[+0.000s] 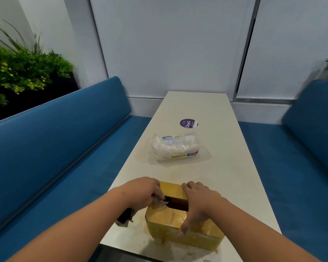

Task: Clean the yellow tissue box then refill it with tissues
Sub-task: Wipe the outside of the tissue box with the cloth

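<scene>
Right hand [198, 203] grip spans yellow tissue box [186, 231]; left hand [143, 191] at slot.

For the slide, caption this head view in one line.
Right hand steadies the yellow tissue box while the left hand wipes its slot; tissue pack waits behind.
</scene>
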Demonstrator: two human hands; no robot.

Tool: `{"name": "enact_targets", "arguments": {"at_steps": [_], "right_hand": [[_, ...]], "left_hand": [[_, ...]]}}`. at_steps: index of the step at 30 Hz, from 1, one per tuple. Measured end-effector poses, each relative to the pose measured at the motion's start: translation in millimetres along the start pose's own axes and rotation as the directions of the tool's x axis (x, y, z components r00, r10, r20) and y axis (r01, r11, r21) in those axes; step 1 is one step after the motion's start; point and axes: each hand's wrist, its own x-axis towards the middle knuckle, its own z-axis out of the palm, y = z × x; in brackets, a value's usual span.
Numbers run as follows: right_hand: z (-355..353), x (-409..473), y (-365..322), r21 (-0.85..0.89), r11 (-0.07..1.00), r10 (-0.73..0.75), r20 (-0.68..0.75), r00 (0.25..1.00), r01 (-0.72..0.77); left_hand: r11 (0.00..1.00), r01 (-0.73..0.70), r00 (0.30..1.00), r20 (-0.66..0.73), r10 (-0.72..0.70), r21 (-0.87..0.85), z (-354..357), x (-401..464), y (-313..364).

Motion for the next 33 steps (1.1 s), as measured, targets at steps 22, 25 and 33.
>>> {"name": "enact_targets", "arguments": {"at_steps": [22, 25, 33], "right_hand": [[3, 4, 0, 0.014, 1.000, 0.007, -0.001, 1.000, -0.007], [3, 4, -1, 0.009, 1.000, 0.009, 0.000, 1.000, -0.009], [5, 5, 1, 0.026, 1.000, 0.003, -0.007, 1.000, -0.003]], "left_hand": [[0.986, 0.167, 0.981, -0.099, -0.169, -0.031, 3, -24, 4], [0.992, 0.105, 0.993, -0.048, -0.109, -0.072, 14, -36, 16], [0.985, 0.130, 0.987, -0.080, -0.140, -0.112, 18, -45, 19]]}}
